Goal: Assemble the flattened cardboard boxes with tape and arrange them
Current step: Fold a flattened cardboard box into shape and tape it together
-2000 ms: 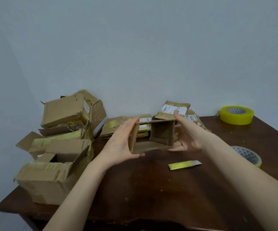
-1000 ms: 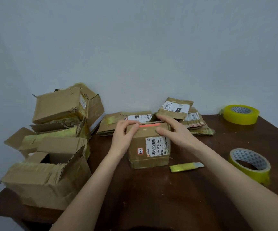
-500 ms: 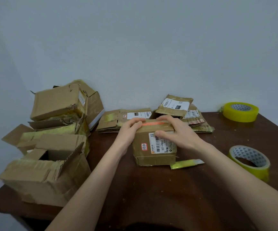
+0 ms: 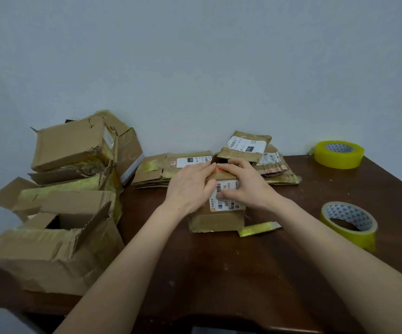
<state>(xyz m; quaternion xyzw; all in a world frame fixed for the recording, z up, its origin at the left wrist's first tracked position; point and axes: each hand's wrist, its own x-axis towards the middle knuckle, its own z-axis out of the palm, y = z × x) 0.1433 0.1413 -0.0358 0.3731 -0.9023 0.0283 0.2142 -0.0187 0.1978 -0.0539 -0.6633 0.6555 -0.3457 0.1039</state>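
Both of our hands are on the small box, which sits upright about mid tabletop with its white shipping label facing us. Our left hand lies over the top-left side, fingers fairly straight and pressing down on the top flap, not gripping anything. Our right hand grips the top front edge, with its fingers bent over the top and the thumb pressed onto the label. There's an orange-red strip on the top, right between our fingertips.

A yellow cutter lies just beside the box's lower right corner, flat on the wood. Off to the right is one yellow tape roll near us, and a second tape roll sits at the far right corner. Behind the box, against the wall, are two flattened box piles, labels showing. On the left edge is a heap of assembled boxes, pretty crumpled, and the closest one has its top flaps open.
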